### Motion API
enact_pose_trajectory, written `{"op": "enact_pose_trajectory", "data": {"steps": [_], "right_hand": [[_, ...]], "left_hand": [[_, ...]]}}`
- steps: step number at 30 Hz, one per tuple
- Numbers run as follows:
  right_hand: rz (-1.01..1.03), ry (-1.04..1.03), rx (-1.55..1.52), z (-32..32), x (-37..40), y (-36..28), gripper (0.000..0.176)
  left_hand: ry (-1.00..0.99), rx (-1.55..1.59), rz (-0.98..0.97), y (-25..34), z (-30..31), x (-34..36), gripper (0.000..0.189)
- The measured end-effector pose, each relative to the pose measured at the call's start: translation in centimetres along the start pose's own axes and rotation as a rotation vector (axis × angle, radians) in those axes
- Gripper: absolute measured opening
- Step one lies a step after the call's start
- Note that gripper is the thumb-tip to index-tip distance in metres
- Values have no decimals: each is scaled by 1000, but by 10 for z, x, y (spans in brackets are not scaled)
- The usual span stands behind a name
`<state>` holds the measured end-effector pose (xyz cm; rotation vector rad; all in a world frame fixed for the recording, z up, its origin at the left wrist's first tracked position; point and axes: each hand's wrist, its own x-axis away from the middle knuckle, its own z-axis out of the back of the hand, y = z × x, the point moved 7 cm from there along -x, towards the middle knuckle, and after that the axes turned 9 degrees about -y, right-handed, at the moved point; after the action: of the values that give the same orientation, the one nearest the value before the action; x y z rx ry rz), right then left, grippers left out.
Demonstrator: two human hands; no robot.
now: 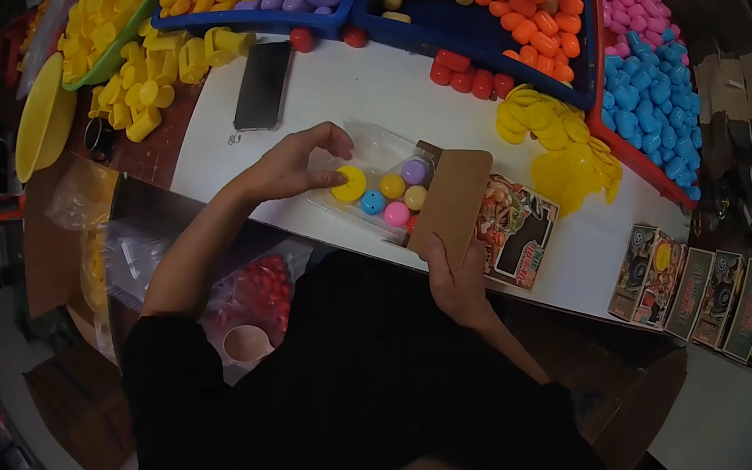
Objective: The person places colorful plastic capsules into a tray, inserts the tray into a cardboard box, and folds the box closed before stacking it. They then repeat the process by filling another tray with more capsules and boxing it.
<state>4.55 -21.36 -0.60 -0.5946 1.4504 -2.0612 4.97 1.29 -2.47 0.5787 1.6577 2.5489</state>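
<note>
A clear plastic tray lies on the white table, its right end at the mouth of an open cardboard box. Inside the tray are a yellow disc and several small pieces in purple, orange, blue, pink and tan. My left hand is over the tray's left end, thumb and fingers apart, with the thumb tip at the yellow disc. Around the lower edge of the box my right hand is closed, with the printed side of the box to its upper right.
Blue bins of coloured pieces line the back, with a red bin at right. Yellow discs, red pieces, yellow cups and a phone lie nearer. Printed boxes stand at the right edge.
</note>
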Motion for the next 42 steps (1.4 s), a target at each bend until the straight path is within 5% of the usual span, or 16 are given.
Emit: {"op": "enact_pose_trajectory", "data": {"steps": [3, 17, 20, 22, 25, 30, 32, 33, 35, 39, 42], "right_hand": [[8, 3, 16, 0, 1, 0, 14], [16, -96, -80, -16, 1, 8, 14], [-23, -195, -130, -10, 2, 4, 24], [145, -145, 207, 5, 6, -13, 49], [139, -190, 543, 27, 15, 6, 69], [95, -219, 470, 28, 13, 9, 67], [94, -216, 442, 28, 12, 10, 67], [86, -211, 426, 27, 11, 11, 66], [70, -202, 408, 27, 11, 13, 65], [110, -220, 457, 28, 11, 7, 59], [106, -213, 403, 65, -3, 8, 46]], "left_hand": [[-66, -100, 283, -26, 11, 2, 9], [-297, 616, 161, -22, -111, -26, 15], [-350, 613, 107, -28, -120, -30, 21], [-292, 1066, 209, -41, -118, -25, 37], [-332, 946, 194, -33, -96, -26, 41], [-500, 626, 103, -25, -96, -36, 53], [-677, 1542, 284, -6, -115, -32, 52], [-683, 1538, 285, -3, -118, -31, 52], [-448, 1438, 370, -15, -117, -30, 54], [-503, 1402, 393, -47, -120, -28, 53], [-39, 761, 194, -50, -59, -25, 32]]}}
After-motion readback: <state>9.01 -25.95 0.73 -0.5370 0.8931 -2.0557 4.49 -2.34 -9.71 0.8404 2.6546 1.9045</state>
